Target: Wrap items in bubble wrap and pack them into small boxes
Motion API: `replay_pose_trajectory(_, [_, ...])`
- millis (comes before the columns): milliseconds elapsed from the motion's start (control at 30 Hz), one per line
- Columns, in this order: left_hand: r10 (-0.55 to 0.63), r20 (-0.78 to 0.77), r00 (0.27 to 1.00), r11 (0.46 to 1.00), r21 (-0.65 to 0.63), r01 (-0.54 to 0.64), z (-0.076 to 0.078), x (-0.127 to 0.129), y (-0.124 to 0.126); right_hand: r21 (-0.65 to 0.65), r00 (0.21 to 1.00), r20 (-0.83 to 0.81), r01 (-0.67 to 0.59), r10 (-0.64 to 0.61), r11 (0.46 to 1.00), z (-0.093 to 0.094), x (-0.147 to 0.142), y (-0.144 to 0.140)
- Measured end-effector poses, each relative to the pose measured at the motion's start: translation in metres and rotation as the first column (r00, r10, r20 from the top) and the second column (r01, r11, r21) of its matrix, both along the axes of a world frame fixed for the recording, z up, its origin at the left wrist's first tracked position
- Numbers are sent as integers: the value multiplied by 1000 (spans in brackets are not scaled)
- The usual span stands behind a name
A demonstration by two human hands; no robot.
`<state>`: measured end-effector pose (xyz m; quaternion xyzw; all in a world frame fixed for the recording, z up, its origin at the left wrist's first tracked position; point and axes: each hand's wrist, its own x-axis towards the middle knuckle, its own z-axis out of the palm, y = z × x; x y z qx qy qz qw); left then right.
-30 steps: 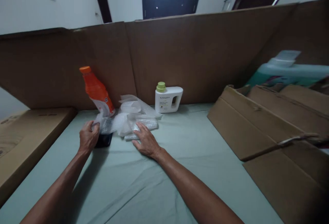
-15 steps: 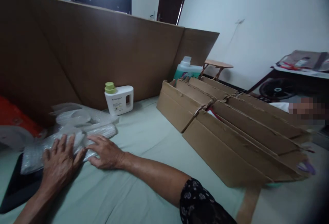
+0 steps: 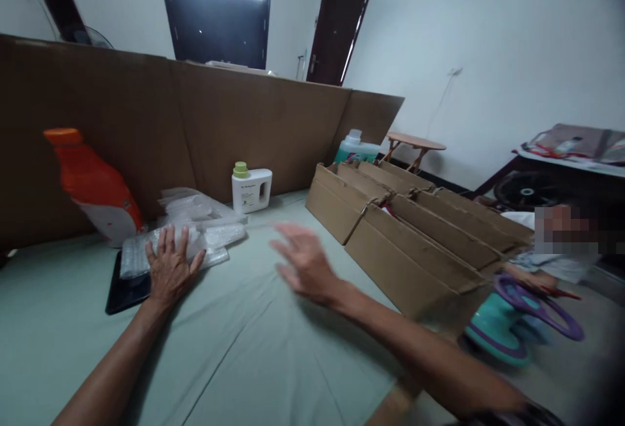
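Note:
My left hand (image 3: 169,268) lies flat, fingers spread, on a sheet of bubble wrap (image 3: 215,238) that covers part of a flat black object (image 3: 122,289) on the green sheet. My right hand (image 3: 303,263) hovers open above the sheet, blurred, between the bubble wrap and the cardboard boxes (image 3: 405,237), holding nothing. An orange bottle (image 3: 92,185) leans behind the wrap at the left. A small white jug with a green cap (image 3: 250,188) stands against the cardboard wall.
A cardboard wall (image 3: 219,126) runs along the back. Several long cardboard boxes lie at the right, with a teal jug (image 3: 355,148) behind them. A teal and purple toy (image 3: 517,315) and another person (image 3: 556,243) are at the right edge.
My right hand lifted off the bubble wrap and swung right, into the air. My left hand stays pressed on the wrap. The view turned back left, bringing the orange bottle fully in.

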<state>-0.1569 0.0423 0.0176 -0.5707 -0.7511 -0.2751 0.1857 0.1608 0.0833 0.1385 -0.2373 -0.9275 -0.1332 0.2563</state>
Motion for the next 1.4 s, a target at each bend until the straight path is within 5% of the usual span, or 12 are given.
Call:
replay_pose_trajectory(133, [-94, 37, 995, 989, 119, 90, 8, 15, -11, 206, 873, 14, 474, -487, 856, 57, 148, -3])
replay_pose_trajectory(233, [-137, 68, 988, 984, 126, 128, 9, 44, -38, 129, 658, 179, 721, -731, 681, 63, 230, 21])
replay_pose_trajectory(300, [-175, 82, 981, 979, 116, 165, 6, 66, -67, -41, 668, 288, 725, -687, 688, 56, 258, 33])
replay_pose_trajectory(367, [-223, 98, 970, 973, 89, 215, 2, 84, -104, -143, 773, 279, 620, -570, 771, 49, 268, 32])
replay_pose_trajectory(567, [-232, 231, 945, 973, 36, 230, 6, 103, -221, 13, 991, 93, 91, -92, 996, 65, 221, -50])
replay_pose_trajectory(733, [-221, 380, 898, 975, 53, 217, 25, 117, -256, -73, 958, 54, -278, 283, 958, 80, 119, -112])
replay_pose_trajectory(900, [-161, 646, 746, 983, 38, 179, 25, 119, -241, -143, 918, -109, -393, 381, 908, 70, 73, -116])
replay_pose_trajectory(1033, [-81, 768, 635, 996, 37, 83, 19, 116, -242, -274, 936, -334, -209, 111, 939, 34, 98, -97])
replay_pose_trajectory(1100, [-80, 782, 618, 996, 45, 73, 14, 120, -245, -484, 965, -262, -136, 5, 864, 2, 107, -88])
replay_pose_trajectory(1233, [-57, 798, 600, 998, 46, 35, 9, 129, -241, -800, 996, -95, -73, -6, 595, -56, 90, -77])
replay_pose_trajectory(1300, [-61, 795, 604, 998, 51, 34, 13, 129, -227, -856, 992, -122, -103, -6, 506, -66, 71, -67])
replay_pose_trajectory(1400, [-93, 790, 605, 996, 67, 64, 22, 122, -196, -875, 984, -173, -134, -42, 464, -59, 46, -46])
